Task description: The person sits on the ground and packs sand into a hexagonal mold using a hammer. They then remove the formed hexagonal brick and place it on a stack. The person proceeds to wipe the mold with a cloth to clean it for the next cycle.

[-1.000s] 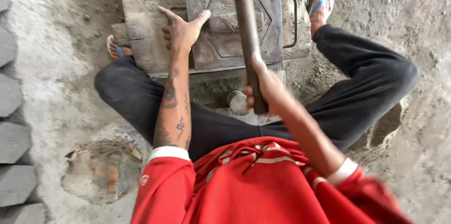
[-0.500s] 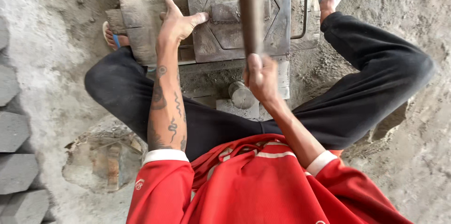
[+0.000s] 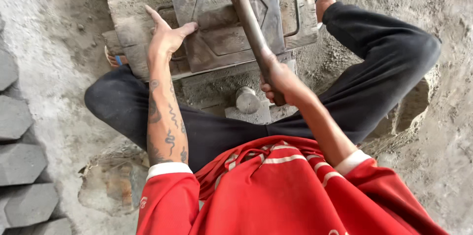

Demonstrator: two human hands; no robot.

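Metal mould plate point(image 3: 231, 33) lay on a dusty block point(image 3: 133, 13) between the seated person's knees. Right hand point(image 3: 281, 79) was clenched around a thick wooden rod point(image 3: 246, 13) resting across the plate. Left hand point(image 3: 165, 37) lay spread open, fingertips touching the plate's left edge. Grey hexagonal pavers point(image 3: 19, 161) sat stacked at far left.

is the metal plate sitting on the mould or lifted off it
On it. The metal plate lies flat on the mould, left hand pressing its edge.
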